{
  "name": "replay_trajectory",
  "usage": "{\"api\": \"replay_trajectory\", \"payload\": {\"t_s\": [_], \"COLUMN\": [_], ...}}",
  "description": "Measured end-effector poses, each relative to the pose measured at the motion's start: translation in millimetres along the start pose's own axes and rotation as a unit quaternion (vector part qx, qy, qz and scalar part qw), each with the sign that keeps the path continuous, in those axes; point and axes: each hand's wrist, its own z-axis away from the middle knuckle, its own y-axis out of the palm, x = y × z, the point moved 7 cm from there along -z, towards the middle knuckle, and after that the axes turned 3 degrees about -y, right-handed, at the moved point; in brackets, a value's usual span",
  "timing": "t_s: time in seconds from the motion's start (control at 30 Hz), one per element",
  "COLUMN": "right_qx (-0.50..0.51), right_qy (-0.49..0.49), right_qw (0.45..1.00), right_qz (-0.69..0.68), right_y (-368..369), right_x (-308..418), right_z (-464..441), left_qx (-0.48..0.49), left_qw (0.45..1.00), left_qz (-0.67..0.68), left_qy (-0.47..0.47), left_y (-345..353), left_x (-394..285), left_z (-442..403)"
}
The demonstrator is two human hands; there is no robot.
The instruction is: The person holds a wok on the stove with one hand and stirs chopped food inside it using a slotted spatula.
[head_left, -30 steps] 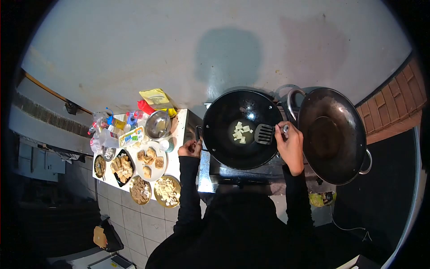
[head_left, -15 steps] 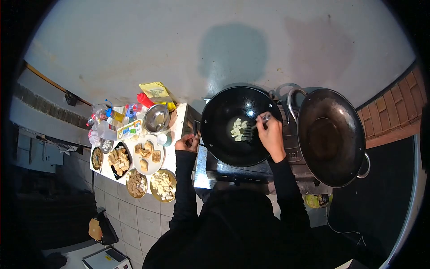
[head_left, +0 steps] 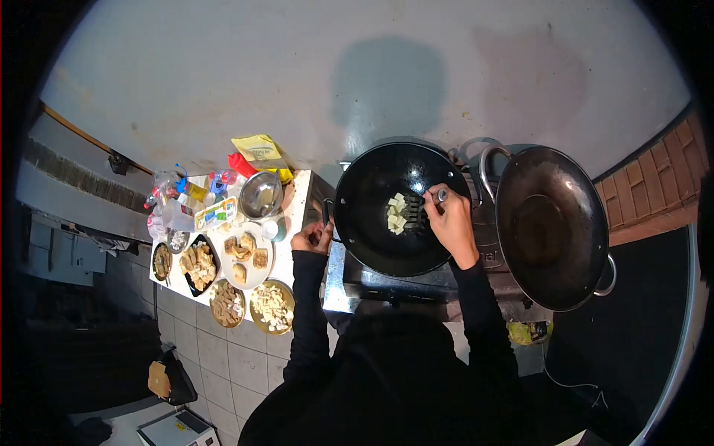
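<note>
A black wok (head_left: 379, 249) sits on the stove, with several pale cubes (head_left: 396, 214) in a small group near its middle. My left hand (head_left: 312, 238) is closed on the wok's left handle. Over the right part of the wok, my right hand (head_left: 451, 223) grips a slotted spatula (head_left: 418, 213) by its handle. The spatula's dark slotted head is beside the cubes, on their right, inside the wok.
A second large wok (head_left: 550, 230) stands on the right. On the white table (head_left: 297, 201) at left are a metal bowl (head_left: 261, 195), a white plate (head_left: 256, 279) of browned pieces, a bowl of pale cubes (head_left: 271, 306), bottles and a yellow bag (head_left: 259, 152).
My right hand and the spatula have moved left and inward over the wok, bringing the spatula head up to the cubes. The cubes have shifted into a tighter group. My left hand stays at the handle.
</note>
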Motion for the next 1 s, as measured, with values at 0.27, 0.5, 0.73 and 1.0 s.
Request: {"api": "replay_trajectory", "payload": {"t_s": [0.27, 0.5, 0.73, 1.0], "right_qx": [0.012, 0.016, 0.043, 0.041], "right_qy": [0.014, 0.019, -0.004, 0.001], "right_qw": [0.997, 1.000, 0.995, 0.999], "right_qz": [0.070, -0.008, 0.088, 0.034], "right_y": [-21.7, -13.2, -15.0, -21.0], "right_x": [17.9, 15.2, 14.9, 31.8], "right_z": [-10.6, -18.6, -17.4, -26.5], "left_qx": [-0.003, -0.003, -0.038, -0.017], "left_qw": [0.999, 0.998, 0.999, 0.999], "left_qz": [-0.033, 0.049, 0.026, 0.024], "left_qy": [-0.031, -0.046, -0.014, -0.046], "left_y": [-1.5, 1.0, 1.5, -0.5], "left_x": [7.7, 3.3, 10.6, -2.7], "left_z": [1.2, 5.8, 3.8, 7.0]}}
